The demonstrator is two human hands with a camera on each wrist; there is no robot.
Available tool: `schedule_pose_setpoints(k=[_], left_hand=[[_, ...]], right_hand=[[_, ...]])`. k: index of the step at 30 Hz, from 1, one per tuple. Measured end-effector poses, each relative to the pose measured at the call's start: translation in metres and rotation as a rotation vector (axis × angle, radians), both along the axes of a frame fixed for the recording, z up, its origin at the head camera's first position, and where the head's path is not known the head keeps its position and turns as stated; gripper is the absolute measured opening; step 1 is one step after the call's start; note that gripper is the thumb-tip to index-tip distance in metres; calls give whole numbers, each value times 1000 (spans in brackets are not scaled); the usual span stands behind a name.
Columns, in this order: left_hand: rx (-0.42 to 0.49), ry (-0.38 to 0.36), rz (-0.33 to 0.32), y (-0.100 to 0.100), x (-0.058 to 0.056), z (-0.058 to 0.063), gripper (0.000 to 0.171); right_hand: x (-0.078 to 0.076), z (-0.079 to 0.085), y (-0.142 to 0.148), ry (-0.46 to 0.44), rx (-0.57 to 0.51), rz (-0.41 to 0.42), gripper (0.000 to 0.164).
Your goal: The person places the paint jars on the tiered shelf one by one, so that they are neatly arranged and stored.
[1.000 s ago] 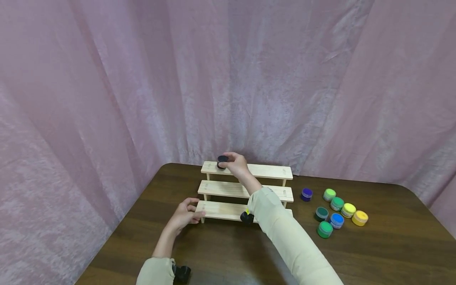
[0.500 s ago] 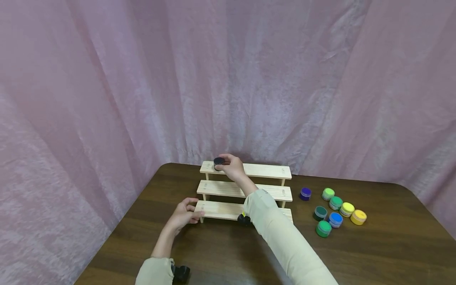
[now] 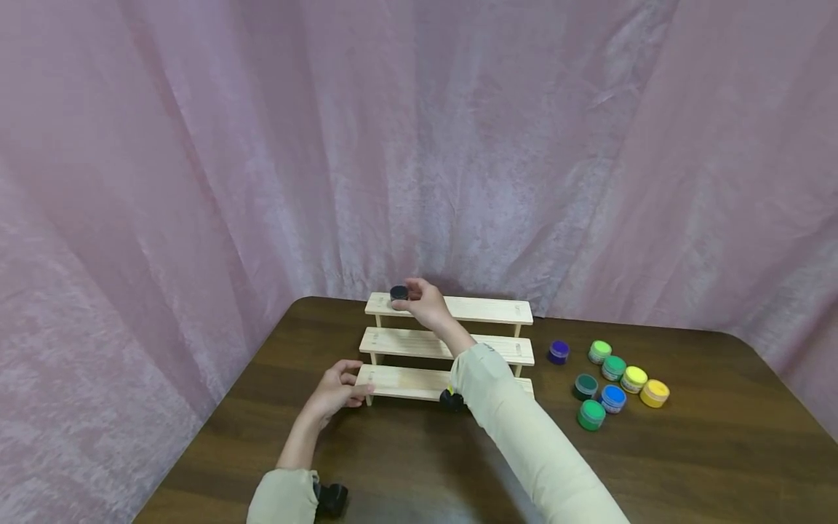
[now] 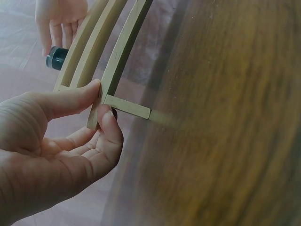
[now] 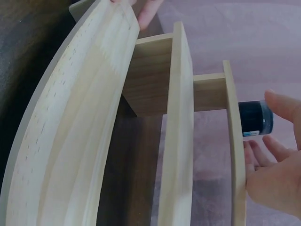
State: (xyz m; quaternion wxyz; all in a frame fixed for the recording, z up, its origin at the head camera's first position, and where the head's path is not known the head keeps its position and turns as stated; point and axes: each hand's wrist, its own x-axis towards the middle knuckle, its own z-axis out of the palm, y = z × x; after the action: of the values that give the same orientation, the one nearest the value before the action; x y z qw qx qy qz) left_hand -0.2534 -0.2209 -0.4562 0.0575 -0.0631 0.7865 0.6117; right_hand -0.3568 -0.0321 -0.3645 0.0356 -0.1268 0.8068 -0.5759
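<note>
A three-tier wooden display shelf [image 3: 445,343] stands on the table. My left hand [image 3: 332,393] pinches the left end of its lowest board [image 4: 113,70] between thumb and fingers. Near the left end of the top board, a small dark paint jar [image 3: 398,293] sits upright on the wood. Around it is my right hand [image 3: 427,304], its fingers loosely spread. In the right wrist view, one fingertip [image 5: 273,99] lies right at the lid of the jar [image 5: 254,117], while the other fingers stand apart from its side.
Right of the shelf stand several paint jars: a purple one [image 3: 559,352] nearest, then light green [image 3: 599,352], green [image 3: 591,415], dark green [image 3: 585,387], blue [image 3: 612,399], yellow [image 3: 633,379] and orange-yellow [image 3: 655,394]. A pink curtain [image 3: 458,145] hangs behind the brown table [image 3: 393,466].
My right hand has brought the dark jar a little left, down onto the top board's left end, and its fingers have loosened from it. My left hand keeps its pinch.
</note>
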Motion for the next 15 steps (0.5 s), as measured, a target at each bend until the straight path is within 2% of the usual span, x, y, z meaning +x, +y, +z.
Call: schedule_pose_setpoints(k=[5, 10, 15], left_hand=[[7, 4, 4, 0, 1, 1, 55], [10, 2, -14, 0, 2, -2, 56], [1, 3, -5, -1, 2, -4, 57]], right_hand=[[3, 3, 6, -25, -35, 11, 59], [13, 1, 15, -43, -81, -11, 53], [23, 2, 23, -25, -117, -9, 51]])
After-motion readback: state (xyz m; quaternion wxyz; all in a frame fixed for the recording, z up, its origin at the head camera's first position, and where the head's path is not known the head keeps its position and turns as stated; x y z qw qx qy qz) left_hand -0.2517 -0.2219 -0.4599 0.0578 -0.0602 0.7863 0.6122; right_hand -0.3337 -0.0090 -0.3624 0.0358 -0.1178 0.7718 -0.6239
